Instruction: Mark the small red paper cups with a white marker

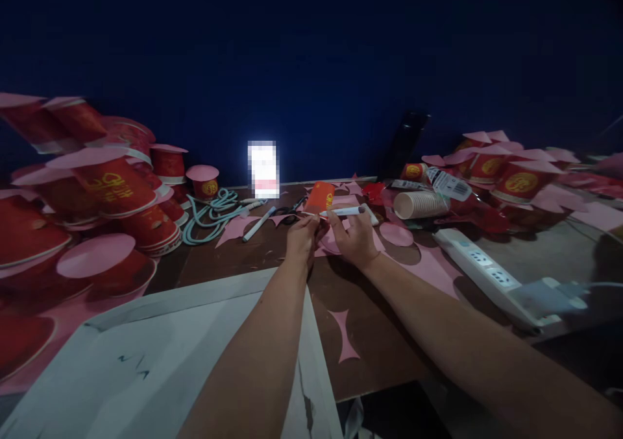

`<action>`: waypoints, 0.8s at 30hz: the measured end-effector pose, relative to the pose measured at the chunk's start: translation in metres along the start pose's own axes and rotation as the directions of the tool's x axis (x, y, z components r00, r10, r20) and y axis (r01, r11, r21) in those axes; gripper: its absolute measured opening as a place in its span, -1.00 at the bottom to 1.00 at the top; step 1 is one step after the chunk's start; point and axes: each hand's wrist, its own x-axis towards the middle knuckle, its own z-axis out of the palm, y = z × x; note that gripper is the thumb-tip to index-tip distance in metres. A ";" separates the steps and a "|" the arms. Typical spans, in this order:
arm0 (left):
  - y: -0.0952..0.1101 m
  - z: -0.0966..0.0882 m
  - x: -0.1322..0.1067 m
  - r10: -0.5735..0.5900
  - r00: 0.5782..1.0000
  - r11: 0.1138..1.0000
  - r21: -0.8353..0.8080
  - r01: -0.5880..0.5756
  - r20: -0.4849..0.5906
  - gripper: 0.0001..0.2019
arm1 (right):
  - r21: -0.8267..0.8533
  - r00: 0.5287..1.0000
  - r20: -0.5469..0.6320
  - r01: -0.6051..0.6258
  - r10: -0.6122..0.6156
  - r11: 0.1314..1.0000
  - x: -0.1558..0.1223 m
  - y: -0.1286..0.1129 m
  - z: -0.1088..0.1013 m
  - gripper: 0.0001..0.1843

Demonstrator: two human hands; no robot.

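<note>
My left hand [304,241] grips a red paper cup [318,196] by its rim, the cup lying tilted with its base pointing away from me. In my right hand [356,235] is a white marker pen [346,211], held sideways with its tip close to the cup's rim; whether it touches cannot be made out. Pink paper [331,241] lies below both hands. A cut pink paper disc [396,234] rests just right of my right hand. Another white pen [258,224] and dark-handled scissors [287,218] lie to the left of the cup.
Red cups topped with pink discs [97,255] crowd the left side, with more [518,183] at the right. A coiled light-blue cable [204,218], a lit phone screen [263,166], nested white cups [418,205], a power strip [479,264] and a white board [160,355] surround my arms.
</note>
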 end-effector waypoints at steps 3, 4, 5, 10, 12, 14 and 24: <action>0.002 0.003 -0.002 -0.014 0.999 1.000 -0.008 0.014 -0.044 -0.99 | 0.039 1.000 0.003 -0.015 0.015 0.999 0.000 -0.001 0.000 -0.89; 0.003 0.004 -0.003 -0.020 0.998 1.000 -0.014 0.019 -0.062 -0.97 | 0.054 1.000 -0.005 -0.029 0.030 0.998 0.000 -0.001 -0.001 -0.88; 0.005 0.005 -0.004 -0.028 0.997 0.999 -0.023 0.026 -0.078 -0.96 | 0.065 0.999 -0.017 -0.047 0.048 0.997 0.000 -0.001 -0.001 -0.87; 0.008 0.006 -0.004 -0.065 0.993 0.995 -0.083 0.056 -0.102 -0.92 | 0.035 0.990 -0.059 -0.127 0.129 0.991 0.000 0.001 -0.001 -0.83; 0.007 0.005 -0.002 -0.064 0.992 0.993 -0.104 0.053 -0.105 -0.91 | 0.021 0.990 -0.054 -0.131 0.132 0.991 -0.001 0.001 0.000 -0.83; 0.006 0.004 -0.001 -0.055 0.993 0.993 -0.112 0.043 -0.103 -0.92 | 0.013 0.993 -0.040 -0.110 0.111 0.994 -0.002 0.001 0.001 -0.84; 0.004 0.003 -0.003 -0.035 0.998 0.994 -0.110 0.029 -0.048 -0.95 | -0.054 0.999 0.015 -0.035 0.036 0.998 -0.002 0.002 0.002 -0.84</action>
